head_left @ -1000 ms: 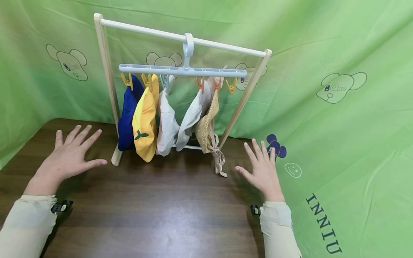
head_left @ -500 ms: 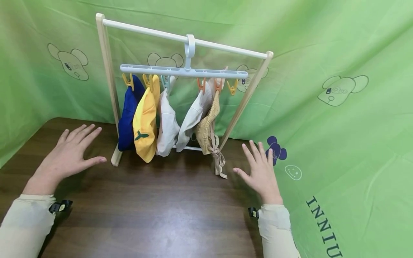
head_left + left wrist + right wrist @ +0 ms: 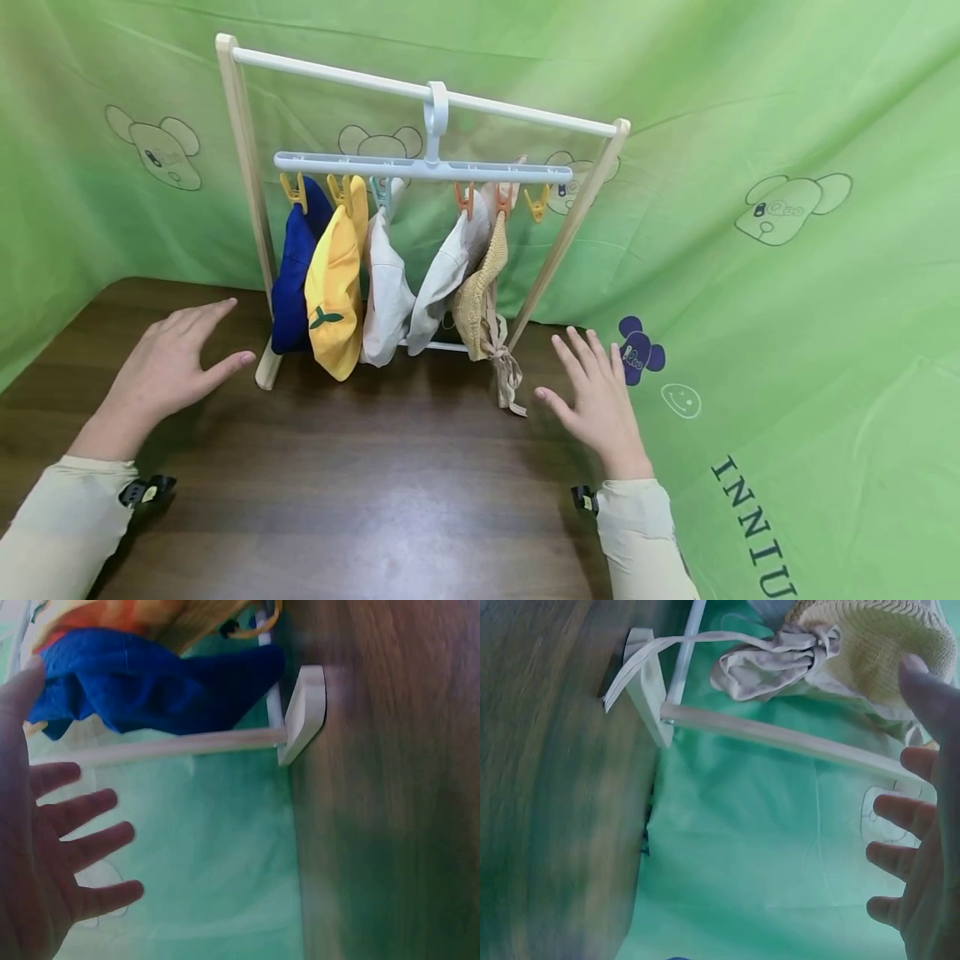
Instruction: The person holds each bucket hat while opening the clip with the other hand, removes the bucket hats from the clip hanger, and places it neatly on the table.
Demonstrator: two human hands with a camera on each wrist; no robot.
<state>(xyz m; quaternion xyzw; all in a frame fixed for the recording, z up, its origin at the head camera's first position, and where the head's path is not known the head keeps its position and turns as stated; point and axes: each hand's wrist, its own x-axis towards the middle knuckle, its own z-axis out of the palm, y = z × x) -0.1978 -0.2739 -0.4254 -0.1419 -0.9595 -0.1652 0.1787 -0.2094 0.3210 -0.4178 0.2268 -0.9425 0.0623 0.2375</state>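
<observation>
Several hats hang from clips on a pale blue hanger [image 3: 427, 168], which hooks over the top bar of a small wooden rack. From left to right come a blue hat [image 3: 292, 283], a yellow hat [image 3: 333, 292] with a green sprout, two whitish hats [image 3: 388, 300] and a tan knitted hat [image 3: 476, 300] with a ribbon bow [image 3: 504, 358]. My left hand [image 3: 161, 367] hovers left of the rack, nearest the blue hat, thumb spread and holding nothing. On the other side my right hand [image 3: 600, 400] hovers near the ribbon, fingers extended, also holding nothing.
A yellow clip [image 3: 536, 202] at the hanger's right end holds no hat. The rack's wooden post [image 3: 570, 237] rises at the right, its left foot [image 3: 267, 367] on the brown table [image 3: 375, 492]. A green printed cloth [image 3: 795, 333] encloses the back and sides.
My left hand's fingers have drawn together and the hand has turned somewhat onto its side. My right hand has shifted slightly left. The hats and rack stay in place.
</observation>
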